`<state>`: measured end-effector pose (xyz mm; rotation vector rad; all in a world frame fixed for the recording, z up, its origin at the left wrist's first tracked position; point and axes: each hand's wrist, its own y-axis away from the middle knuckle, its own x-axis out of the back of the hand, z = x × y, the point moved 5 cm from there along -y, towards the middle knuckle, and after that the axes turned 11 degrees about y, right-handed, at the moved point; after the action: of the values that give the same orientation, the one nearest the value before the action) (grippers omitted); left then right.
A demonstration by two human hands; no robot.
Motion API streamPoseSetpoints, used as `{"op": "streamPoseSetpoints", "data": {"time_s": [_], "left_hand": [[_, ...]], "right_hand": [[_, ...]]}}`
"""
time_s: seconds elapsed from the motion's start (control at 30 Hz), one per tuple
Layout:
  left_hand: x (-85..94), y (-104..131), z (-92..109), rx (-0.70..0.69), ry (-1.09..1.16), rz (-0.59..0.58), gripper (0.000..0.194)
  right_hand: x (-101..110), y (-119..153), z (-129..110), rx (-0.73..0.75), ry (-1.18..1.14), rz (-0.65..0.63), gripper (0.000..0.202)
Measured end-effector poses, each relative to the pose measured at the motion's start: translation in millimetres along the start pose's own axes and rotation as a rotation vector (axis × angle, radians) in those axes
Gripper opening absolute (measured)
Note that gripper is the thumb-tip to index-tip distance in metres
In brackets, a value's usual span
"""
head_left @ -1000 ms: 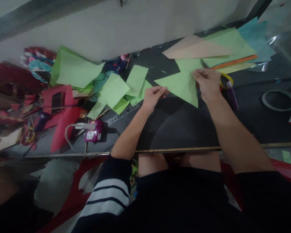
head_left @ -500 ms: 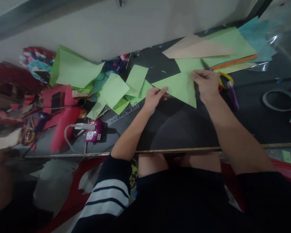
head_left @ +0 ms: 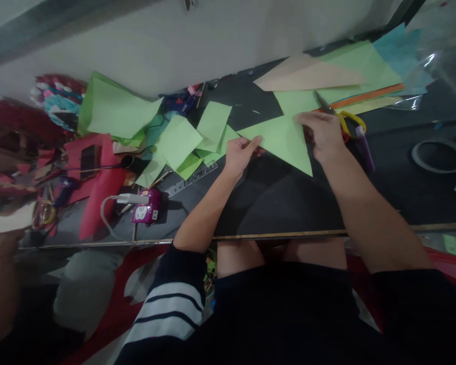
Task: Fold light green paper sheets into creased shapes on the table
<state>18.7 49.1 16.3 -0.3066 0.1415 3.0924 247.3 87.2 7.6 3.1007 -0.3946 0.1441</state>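
Observation:
A light green sheet of paper [head_left: 283,137], shaped like a triangle, is stretched between my two hands above the black table. My left hand [head_left: 241,154] pinches its left corner between thumb and fingers. At its upper right corner, my right hand [head_left: 322,133] grips it, with the fingertips pressed together. One point of the paper hangs down toward me. Just beyond my right hand lie scissors [head_left: 350,124] with yellow handles, partly hidden by that hand, and a purple pen-like object [head_left: 365,148].
Cut green pieces [head_left: 179,139] and a clear ruler [head_left: 192,179] lie left of my hands. A purple plug adapter [head_left: 147,207] sits near the table edge. Coloured sheets [head_left: 353,66] are stacked behind; a tape roll [head_left: 439,155] lies right. Another person's hand [head_left: 2,248] is at far left.
The lower point of the green paper has swung slightly down and to the right. Both my hands keep their grip and have barely shifted. The other person's hand at far left has moved a little.

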Motion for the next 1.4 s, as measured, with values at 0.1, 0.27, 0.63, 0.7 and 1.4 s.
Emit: {"op": "streamPoseSetpoints", "data": {"time_s": [0.1, 0.27, 0.63, 0.7, 1.4], "left_hand": [[-1.3, 1.9, -0.7, 0.021, 0.001, 0.0, 0.039], [-3.3, 4.4, 1.2, 0.071, 0.016, 0.084, 0.04], [17.1, -8.8, -27.2, 0.011, 0.018, 0.277, 0.052], [20.4, -11.8, -31.9, 0.045, 0.054, 0.272, 0.051], [20.7, -7.6, -4.8, 0.193, 0.203, 0.196, 0.037]], "right_hand": [[1.2, -5.3, 12.3, -0.073, 0.047, -0.003, 0.031], [3.7, 11.1, -15.6, 0.16, 0.376, 0.107, 0.029], [-67.1, 94.2, -48.6, 0.984, 1.12, -0.176, 0.043], [-68.7, 92.3, -46.8, 0.974, 1.119, -0.156, 0.043], [-66.5, 87.9, -45.0, 0.881, 1.034, -0.048, 0.043]]}}
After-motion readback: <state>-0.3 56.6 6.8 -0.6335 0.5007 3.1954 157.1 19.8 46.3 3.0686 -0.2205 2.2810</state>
